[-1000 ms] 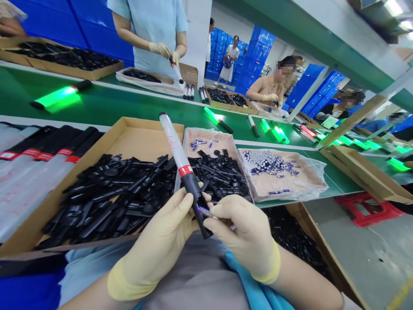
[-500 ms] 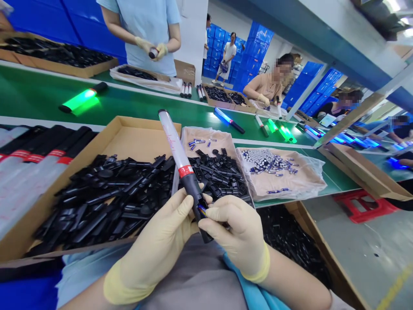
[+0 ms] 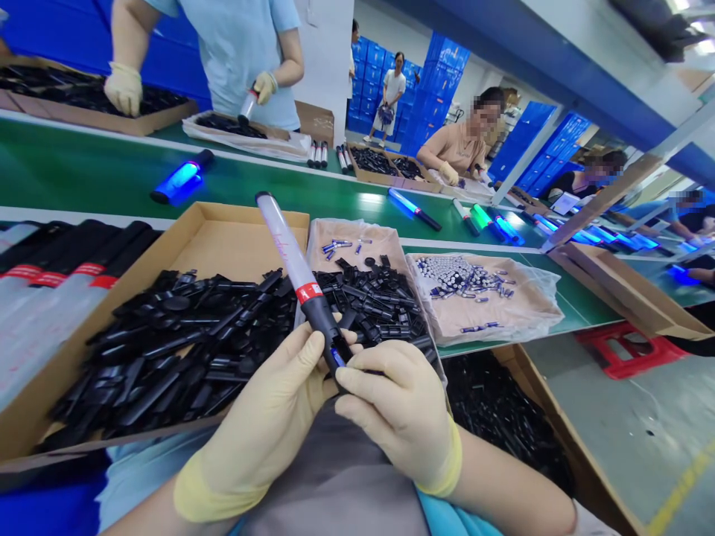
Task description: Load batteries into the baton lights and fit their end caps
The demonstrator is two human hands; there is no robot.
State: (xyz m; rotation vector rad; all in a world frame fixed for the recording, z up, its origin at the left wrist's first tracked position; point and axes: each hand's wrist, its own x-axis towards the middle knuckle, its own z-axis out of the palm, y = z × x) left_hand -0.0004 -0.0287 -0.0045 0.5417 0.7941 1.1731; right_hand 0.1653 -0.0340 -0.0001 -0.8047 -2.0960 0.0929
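My left hand (image 3: 268,417), in a cream glove, is wrapped round the black handle of a light stick (image 3: 296,279) with a white tube and a red band, which points up and away from me. My right hand (image 3: 399,406), also gloved, is closed over the lower end of the handle, fingers pressed on a small blue battery (image 3: 337,356) in its open side. Both hands are above my lap, in front of a cardboard box of black plastic parts (image 3: 184,335).
A second tray of black parts (image 3: 380,298), a tray of batteries (image 3: 480,298), bagged sticks (image 3: 50,290) at left. Lit sticks (image 3: 182,177) ride the green conveyor (image 3: 72,179). Gloved workers stand and sit across it. A low box of parts (image 3: 503,417) at my right.
The battery has gone further into the handle and my right hand has closed over its end. The sticks on the belt moved right and turned from green to blue.
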